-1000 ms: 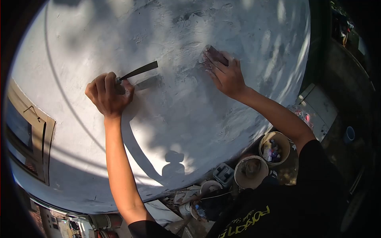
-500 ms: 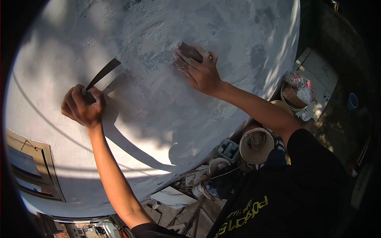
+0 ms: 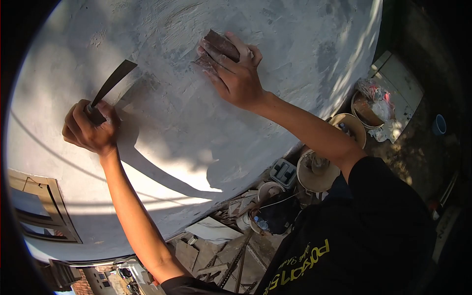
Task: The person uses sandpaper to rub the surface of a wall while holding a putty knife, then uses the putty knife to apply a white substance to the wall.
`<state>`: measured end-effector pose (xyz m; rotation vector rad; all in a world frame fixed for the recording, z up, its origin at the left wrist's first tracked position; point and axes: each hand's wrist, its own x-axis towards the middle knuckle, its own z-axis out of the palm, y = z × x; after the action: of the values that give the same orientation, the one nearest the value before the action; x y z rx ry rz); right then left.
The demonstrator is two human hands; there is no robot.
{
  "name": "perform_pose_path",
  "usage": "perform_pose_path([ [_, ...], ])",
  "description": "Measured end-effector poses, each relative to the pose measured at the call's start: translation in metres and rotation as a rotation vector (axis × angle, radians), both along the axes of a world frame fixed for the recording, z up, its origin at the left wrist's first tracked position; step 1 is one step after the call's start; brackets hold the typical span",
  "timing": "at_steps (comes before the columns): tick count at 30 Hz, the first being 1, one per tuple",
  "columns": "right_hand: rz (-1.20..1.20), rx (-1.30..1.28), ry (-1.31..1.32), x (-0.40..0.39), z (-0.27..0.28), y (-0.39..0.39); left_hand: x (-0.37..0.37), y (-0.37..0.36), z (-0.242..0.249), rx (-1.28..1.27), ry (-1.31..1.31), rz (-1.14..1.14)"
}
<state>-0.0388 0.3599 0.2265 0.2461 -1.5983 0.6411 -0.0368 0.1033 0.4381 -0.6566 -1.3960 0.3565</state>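
Observation:
My left hand (image 3: 91, 127) is wrapped round the handle of a putty knife (image 3: 114, 81), whose dark blade points up and to the right in front of the wall. My right hand (image 3: 238, 78) presses a brown piece of sandpaper (image 3: 222, 44) to the wall, fingers spread over it and dusted white. The plastered wall (image 3: 167, 108) is grey-white, with rough patches and trowel marks round the right hand. Shadows of my arms fall across its lower part.
A wooden-framed window (image 3: 61, 211) sits at lower left. Along the wall's foot stand a grey toolbox (image 3: 283, 173), a bucket (image 3: 306, 177) and a container of plastic waste (image 3: 361, 110). Broken tiles (image 3: 214, 230) lie on the ground. A blue cup (image 3: 439, 125) is far right.
My right hand has slid the sandpaper up and left along the wall. My left hand with the putty knife appears slightly further left and higher; the whole view has shifted a little.

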Motion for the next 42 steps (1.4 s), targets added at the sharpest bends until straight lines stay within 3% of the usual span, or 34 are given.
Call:
perform_pose_path([
  [6,-0.026,-0.081,-0.191,0.024,-0.055,-0.007,0.001,0.000,0.002,-0.006,0.005,-0.016],
  [12,-0.061,-0.134,-0.103,0.001,-0.016,0.017,0.002,0.000,0.001,-0.023,-0.016,0.006],
  [17,-0.008,-0.127,-0.236,0.021,-0.070,0.006,0.000,-0.001,0.002,-0.028,0.003,0.011],
  [25,-0.057,-0.196,-0.255,0.017,-0.044,0.020,-0.003,-0.006,0.002,-0.047,0.019,0.008],
  [29,-0.032,-0.142,-0.384,0.026,-0.110,0.000,-0.003,-0.007,0.003,-0.055,0.020,-0.003],
  [33,-0.108,-0.168,-0.334,0.021,-0.076,0.027,-0.005,-0.011,0.005,-0.073,0.043,0.025],
  [36,-0.021,-0.240,-0.272,0.014,-0.071,0.029,-0.005,-0.012,0.005,-0.077,0.046,0.022],
  [42,0.107,-0.098,-0.606,0.075,-0.168,0.010,-0.004,-0.007,0.004,-0.074,0.051,-0.006],
])
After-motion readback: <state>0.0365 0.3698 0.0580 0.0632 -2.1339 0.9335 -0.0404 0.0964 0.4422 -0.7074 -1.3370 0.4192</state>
